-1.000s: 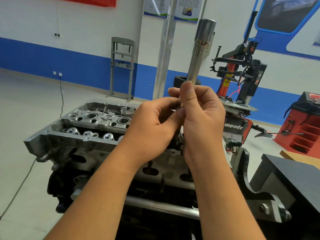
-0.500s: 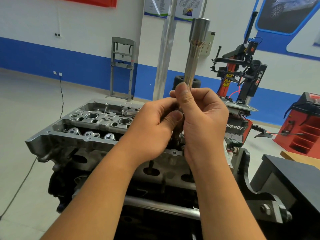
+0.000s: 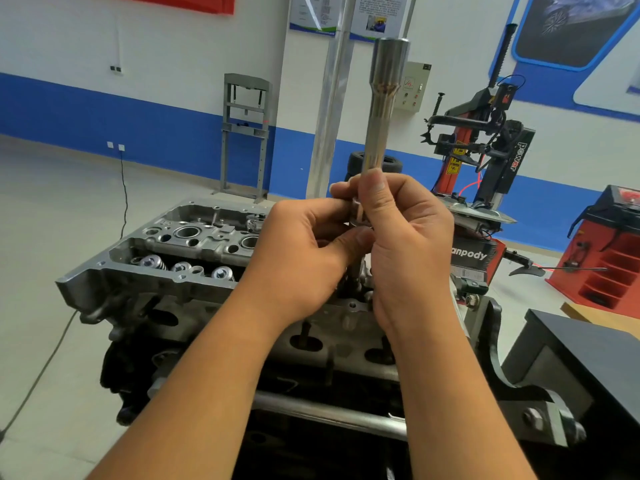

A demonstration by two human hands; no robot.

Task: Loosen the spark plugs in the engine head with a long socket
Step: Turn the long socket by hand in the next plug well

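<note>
A long, shiny steel socket (image 3: 379, 116) stands nearly upright in front of me, its wide end on top. My right hand (image 3: 405, 244) grips its lower shaft, thumb along the front. My left hand (image 3: 304, 258) pinches a small metal part at the socket's bottom end, between thumb and fingers. Below both hands lies the aluminium engine head (image 3: 187, 251), with round spark plug wells and valve springs showing on its left half. Its right half is hidden behind my hands.
The engine sits on a stand with a steel bar (image 3: 329, 410) across the front. A black cabinet (image 3: 588, 355) stands at right. Behind are a tyre changer (image 3: 485, 157), a red machine (image 3: 609, 254), a grey press frame (image 3: 246, 133) and a metal post (image 3: 329, 109).
The socket's top has swung from leaning right to nearly upright. My left thumb and fingers have shifted at its bottom end. My right hand keeps its grip.
</note>
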